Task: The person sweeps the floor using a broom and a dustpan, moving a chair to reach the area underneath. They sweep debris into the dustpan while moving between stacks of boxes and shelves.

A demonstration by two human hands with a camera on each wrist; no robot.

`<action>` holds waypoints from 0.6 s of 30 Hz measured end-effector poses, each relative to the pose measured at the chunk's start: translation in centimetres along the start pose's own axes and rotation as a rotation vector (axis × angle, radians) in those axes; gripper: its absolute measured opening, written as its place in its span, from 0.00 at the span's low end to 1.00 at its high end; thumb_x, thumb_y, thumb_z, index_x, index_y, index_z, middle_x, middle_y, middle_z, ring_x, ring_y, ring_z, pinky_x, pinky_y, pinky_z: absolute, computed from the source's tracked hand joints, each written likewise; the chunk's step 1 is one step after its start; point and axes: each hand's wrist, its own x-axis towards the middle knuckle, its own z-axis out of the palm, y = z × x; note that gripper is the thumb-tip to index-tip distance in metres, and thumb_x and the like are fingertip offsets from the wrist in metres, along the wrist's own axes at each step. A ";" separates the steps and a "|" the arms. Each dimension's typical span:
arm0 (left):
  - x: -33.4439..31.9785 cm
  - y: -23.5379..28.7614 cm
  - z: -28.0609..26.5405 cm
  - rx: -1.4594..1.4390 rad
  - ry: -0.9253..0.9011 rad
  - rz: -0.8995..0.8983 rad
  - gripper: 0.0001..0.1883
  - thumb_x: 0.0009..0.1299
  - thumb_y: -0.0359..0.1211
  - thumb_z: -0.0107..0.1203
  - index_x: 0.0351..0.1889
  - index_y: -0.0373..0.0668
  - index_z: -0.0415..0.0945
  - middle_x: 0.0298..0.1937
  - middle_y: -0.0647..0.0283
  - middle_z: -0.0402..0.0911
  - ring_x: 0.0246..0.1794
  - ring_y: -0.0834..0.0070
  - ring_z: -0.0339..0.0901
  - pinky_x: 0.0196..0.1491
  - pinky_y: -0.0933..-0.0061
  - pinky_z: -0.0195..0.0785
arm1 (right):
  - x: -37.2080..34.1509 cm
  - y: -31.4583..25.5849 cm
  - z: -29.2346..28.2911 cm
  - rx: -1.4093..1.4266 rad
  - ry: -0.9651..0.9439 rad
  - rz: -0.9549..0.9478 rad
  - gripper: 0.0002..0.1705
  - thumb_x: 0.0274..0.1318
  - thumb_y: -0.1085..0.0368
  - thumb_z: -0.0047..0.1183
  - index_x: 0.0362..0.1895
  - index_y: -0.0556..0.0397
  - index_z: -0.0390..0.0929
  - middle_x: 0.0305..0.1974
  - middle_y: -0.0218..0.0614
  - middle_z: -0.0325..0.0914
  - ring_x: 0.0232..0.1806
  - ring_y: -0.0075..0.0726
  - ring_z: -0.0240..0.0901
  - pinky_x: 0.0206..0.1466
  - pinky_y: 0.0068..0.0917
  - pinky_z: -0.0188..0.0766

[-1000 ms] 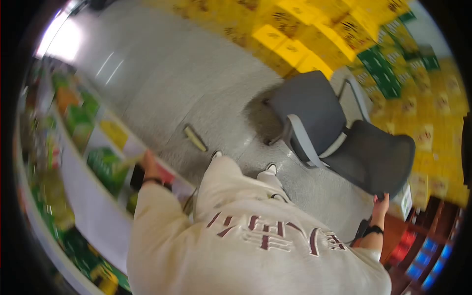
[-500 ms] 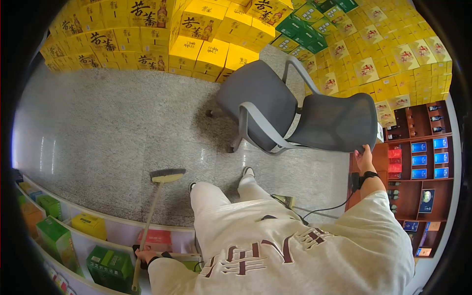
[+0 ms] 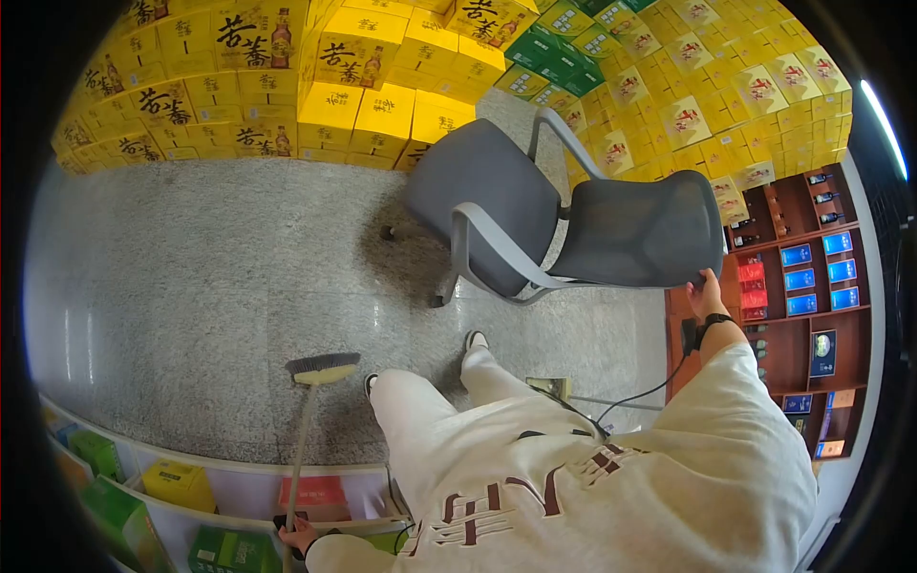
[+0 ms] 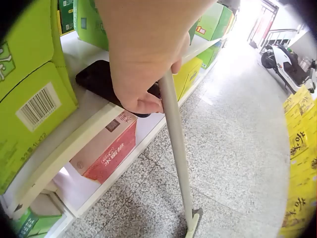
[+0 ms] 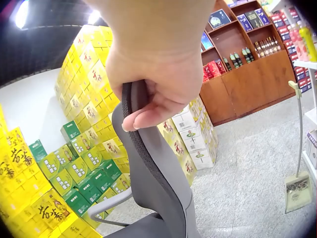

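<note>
My left hand (image 3: 302,535) grips the pale handle of a broom (image 4: 174,134). The broom's head, with dark bristles, is down at the floor in the head view. A flat black phone-shaped thing (image 4: 96,79) shows just behind this hand, over the shelf edge. My right hand (image 3: 707,298) holds the top edge of a grey office chair's backrest (image 5: 158,158), fingers curled over the rim. The chair (image 3: 630,229) has light grey armrests, and its seat points away from me. A dustpan (image 5: 298,192) with an upright handle stands on the floor behind the chair's back.
Yellow cartons (image 3: 358,119) and green cartons (image 3: 554,67) are stacked along the far side. Low white shelves (image 3: 244,449) with boxes run at my left. A brown wooden cabinet (image 3: 788,349) with bottles and boxes stands at right. A black cord (image 3: 645,393) hangs beside my right leg.
The head view has swung round, shifting the chair left and the shelves lower in it. The broom's head appears lower and further left. Both hands keep their hold on broom and chair.
</note>
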 end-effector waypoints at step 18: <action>1.9 -0.7 0.0 0.115 0.174 0.083 0.22 0.62 0.46 0.42 0.39 0.34 0.68 0.38 0.57 0.70 0.37 0.67 0.70 0.37 0.67 0.65 | -0.9 0.2 0.6 0.004 0.018 -0.037 0.12 0.45 0.59 0.50 0.35 0.48 0.66 0.25 0.30 0.66 0.22 0.29 0.64 0.23 0.19 0.69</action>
